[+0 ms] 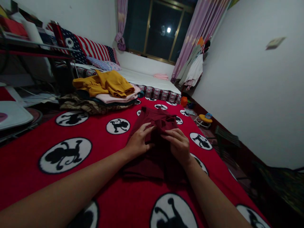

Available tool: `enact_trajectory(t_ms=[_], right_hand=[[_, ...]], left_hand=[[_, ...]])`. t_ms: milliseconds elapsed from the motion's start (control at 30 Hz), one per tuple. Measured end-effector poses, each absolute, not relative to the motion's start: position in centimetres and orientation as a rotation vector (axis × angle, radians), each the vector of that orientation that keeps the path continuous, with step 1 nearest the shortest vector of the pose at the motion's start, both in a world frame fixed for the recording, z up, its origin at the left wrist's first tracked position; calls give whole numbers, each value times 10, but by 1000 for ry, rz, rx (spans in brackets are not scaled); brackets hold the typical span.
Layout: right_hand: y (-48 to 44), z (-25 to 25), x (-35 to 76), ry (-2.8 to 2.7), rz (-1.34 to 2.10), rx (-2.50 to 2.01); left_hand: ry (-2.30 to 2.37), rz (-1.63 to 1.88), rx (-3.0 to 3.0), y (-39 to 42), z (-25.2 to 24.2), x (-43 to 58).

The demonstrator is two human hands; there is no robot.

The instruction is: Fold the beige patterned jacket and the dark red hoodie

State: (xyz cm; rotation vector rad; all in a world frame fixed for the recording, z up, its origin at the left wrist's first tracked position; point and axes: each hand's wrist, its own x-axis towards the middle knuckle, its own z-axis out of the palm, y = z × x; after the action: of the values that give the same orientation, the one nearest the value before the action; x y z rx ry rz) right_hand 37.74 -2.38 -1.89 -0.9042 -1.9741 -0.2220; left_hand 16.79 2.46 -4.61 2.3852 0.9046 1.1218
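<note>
A dark maroon garment point(147, 167) lies partly bunched on a red blanket point(114, 193) printed with black figures in white circles. My left hand point(140, 141) is on the garment's left side, its thumb and fingers curved apart around a raised fold of cloth. On the right side, my right hand point(178, 144) has its fingers bent and pressed together on the same cloth. A stack of folded clothes, with a mustard yellow garment point(111, 84) on top, sits beyond them to the left.
A second bed point(147, 79) stands at the back below a window. On the left is a cluttered desk point(35, 52). A yellow stool point(204, 119) and a dark stool point(228, 136) stand on the floor at right. Clothes point(195, 69) hang by the curtain.
</note>
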Motion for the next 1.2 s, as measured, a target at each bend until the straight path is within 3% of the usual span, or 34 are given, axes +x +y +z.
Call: enact_trajectory(t_ms=[200,667,833,1200], right_hand=[[0,-36,409,-1589,-99,-1519],[151,14,457,-1699,208,-1888],[170,16,457,-1799,406,-1965],[178,-5,459,-1513,307,-2059]], left_hand=[[843,1029,2699,11,-36,171],[1085,961,2546,12,-45,176],[1169,899,2557,11,-43,177],[1309,898,2525,12,-41,179]])
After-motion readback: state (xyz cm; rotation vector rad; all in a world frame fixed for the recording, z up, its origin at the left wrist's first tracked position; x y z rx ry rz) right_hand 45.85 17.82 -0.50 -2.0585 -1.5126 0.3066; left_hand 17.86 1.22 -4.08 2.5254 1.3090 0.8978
